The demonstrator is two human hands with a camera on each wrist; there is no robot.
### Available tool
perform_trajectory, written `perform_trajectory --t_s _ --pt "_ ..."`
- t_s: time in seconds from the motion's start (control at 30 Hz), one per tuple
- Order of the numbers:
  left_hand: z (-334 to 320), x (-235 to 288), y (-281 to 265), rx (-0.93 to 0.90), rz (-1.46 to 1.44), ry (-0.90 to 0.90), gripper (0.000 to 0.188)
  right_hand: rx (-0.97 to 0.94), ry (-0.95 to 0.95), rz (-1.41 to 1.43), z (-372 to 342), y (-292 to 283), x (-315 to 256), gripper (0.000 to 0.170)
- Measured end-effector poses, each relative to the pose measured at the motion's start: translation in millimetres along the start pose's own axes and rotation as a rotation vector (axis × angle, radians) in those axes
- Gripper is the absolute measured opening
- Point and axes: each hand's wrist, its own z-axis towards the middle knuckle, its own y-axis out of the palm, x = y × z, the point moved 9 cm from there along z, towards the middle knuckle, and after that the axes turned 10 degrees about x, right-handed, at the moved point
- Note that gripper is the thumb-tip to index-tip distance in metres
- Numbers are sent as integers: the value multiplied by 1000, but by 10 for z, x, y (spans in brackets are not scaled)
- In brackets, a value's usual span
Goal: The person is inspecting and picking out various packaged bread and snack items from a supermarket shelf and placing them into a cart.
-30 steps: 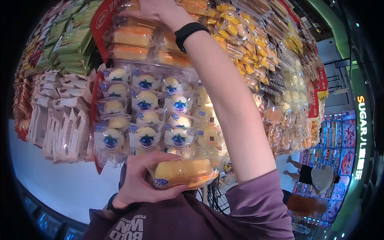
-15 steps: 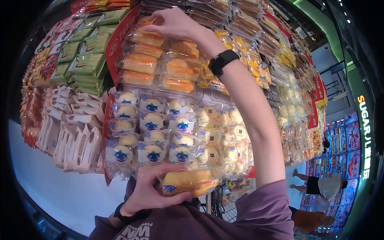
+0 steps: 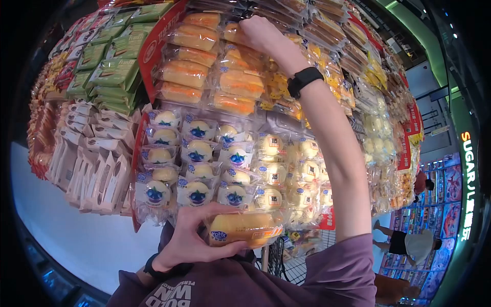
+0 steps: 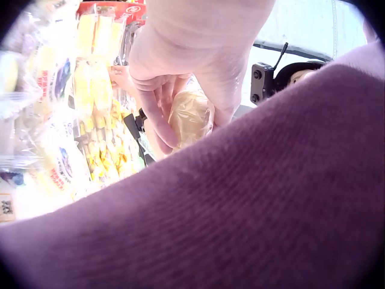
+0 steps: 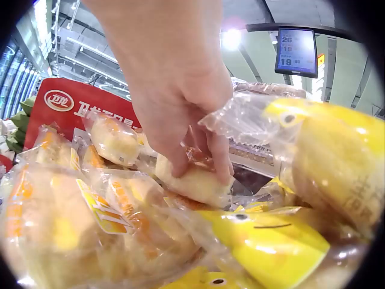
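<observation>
In the head view my left hand (image 3: 192, 236) grips a clear-wrapped bread loaf (image 3: 245, 227) in front of the chest, thumb on one side and fingers on the other. The left wrist view shows one end of that loaf (image 4: 191, 114) between the fingers and thumb. My right hand (image 3: 266, 38) reaches to the back of a bin of orange-topped wrapped breads (image 3: 240, 82). Seen from the right wrist, the thumb and fingers pinch a small wrapped bread (image 5: 198, 183) lying among the others. In the head view its fingertips are hidden behind the hand.
Wrapped round cakes with blueberry prints (image 3: 197, 156) fill the nearer bin. Yellow-wrapped snacks (image 5: 271, 241) crowd beside the right hand. A red sign board (image 3: 153, 48) divides off green packets (image 3: 115, 71) at left. A wire cart (image 3: 302, 266) stands below, and a person (image 3: 411, 245) is at the far right.
My right hand has moved from the left column of breads to the back of the right column. The left hand still holds its loaf, and the view has shifted slightly.
</observation>
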Motion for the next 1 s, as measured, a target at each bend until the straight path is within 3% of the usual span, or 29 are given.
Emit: perform_trajectory --t_s 0.13,0.23,0.27,0.37,0.47,0.5,0.57,0.7,0.73,0.83,1.0 --pt "42 25 65 -2 -22 -8 48 -129 -20 -51 -41 98 -54 24" --pt "46 35 95 -5 -43 -19 48 -104 23 -70 -125 55 -95 40" --pt "42 41 103 -10 -48 -24 48 -118 -14 -81 -162 59 -110 54" --pt "38 114 120 -20 3 33 49 144 -60 -133 -267 30 -46 35" --pt "5 129 125 -24 7 54 50 -20 -119 -224 -240 -211 -244 11" --pt "-7 128 117 -23 -3 55 50 21 -105 -230 -231 -335 -303 10" --pt "-40 107 105 -14 -27 49 50 99 -84 -236 -246 -534 -446 8" --pt "-84 51 99 -19 -33 26 50 -48 -70 -92 -457 -344 -660 10" --pt "-86 58 103 -24 -31 40 49 -162 -23 61 -530 -231 -684 13" --pt "-91 80 123 -40 -26 62 49 -251 98 193 -606 -235 -585 21" --pt "-82 97 93 -30 -29 48 48 -16 247 476 -788 -752 -471 29"
